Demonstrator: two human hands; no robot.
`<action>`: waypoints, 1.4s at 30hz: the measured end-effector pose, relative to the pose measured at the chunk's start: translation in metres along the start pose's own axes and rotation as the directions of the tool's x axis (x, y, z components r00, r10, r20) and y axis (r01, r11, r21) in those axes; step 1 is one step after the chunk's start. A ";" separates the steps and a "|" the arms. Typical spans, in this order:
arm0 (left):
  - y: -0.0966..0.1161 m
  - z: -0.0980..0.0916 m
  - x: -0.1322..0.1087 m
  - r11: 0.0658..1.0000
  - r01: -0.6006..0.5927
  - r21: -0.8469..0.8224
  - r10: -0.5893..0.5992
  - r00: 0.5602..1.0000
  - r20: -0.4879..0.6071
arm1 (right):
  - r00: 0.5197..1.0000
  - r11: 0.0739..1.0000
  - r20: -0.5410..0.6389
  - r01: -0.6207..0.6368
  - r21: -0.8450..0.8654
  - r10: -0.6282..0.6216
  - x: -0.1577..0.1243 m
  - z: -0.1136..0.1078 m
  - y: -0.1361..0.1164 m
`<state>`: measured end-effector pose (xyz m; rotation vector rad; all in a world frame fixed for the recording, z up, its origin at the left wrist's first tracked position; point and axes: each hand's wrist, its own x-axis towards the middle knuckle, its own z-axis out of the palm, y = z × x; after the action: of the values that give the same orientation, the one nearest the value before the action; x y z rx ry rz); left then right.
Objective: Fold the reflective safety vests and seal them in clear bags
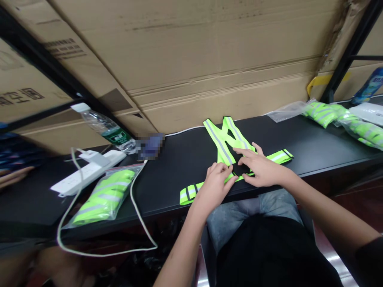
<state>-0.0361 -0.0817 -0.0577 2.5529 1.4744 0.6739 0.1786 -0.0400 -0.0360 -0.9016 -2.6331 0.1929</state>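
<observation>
A neon yellow-green reflective vest (221,143) with grey stripes lies on the black table, its shoulder straps crossing toward the back. Its waist belt (279,156) runs along the front edge, with black buckles near both ends. My left hand (216,184) is closed on the lower edge of the vest, thumb and fingers together at the belt. Just to its right, my right hand (259,167) rests over the other side with fingers spread and bent, the tips touching the vest. Part of the belt is hidden under both hands.
At left are a bagged vest (104,197), a white power strip (73,179), a looping white cable (137,209), a water bottle (112,133) and a blurred-out object (151,146). More bagged vests (344,119) lie at right. Cardboard (209,48) stands behind; another person's hand (14,177) shows far left.
</observation>
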 end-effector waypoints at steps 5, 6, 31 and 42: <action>0.005 -0.003 -0.002 0.998 0.026 0.058 -0.026 1.000 -0.014 | 0.979 0.996 -0.201 -0.038 -0.084 0.020 -0.017 -0.004 -0.002; 0.007 -0.004 -0.003 0.997 0.035 0.073 -0.034 0.999 -0.015 | 0.957 0.991 -0.279 -0.101 -0.083 0.074 -0.024 -0.009 0.002; 0.011 -0.008 -0.003 0.993 0.031 0.116 -0.033 0.999 0.016 | 0.431 0.014 0.189 -0.425 0.905 0.883 -0.080 -0.045 0.079; 0.011 -0.011 -0.003 0.995 0.047 0.083 -0.050 0.998 0.037 | 0.366 0.020 0.166 -0.452 0.892 0.916 -0.071 -0.048 0.090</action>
<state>-0.0330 -0.0910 -0.0450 2.5648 1.5776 0.5645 0.2995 -0.0121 -0.0326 -1.5234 -0.9547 1.2433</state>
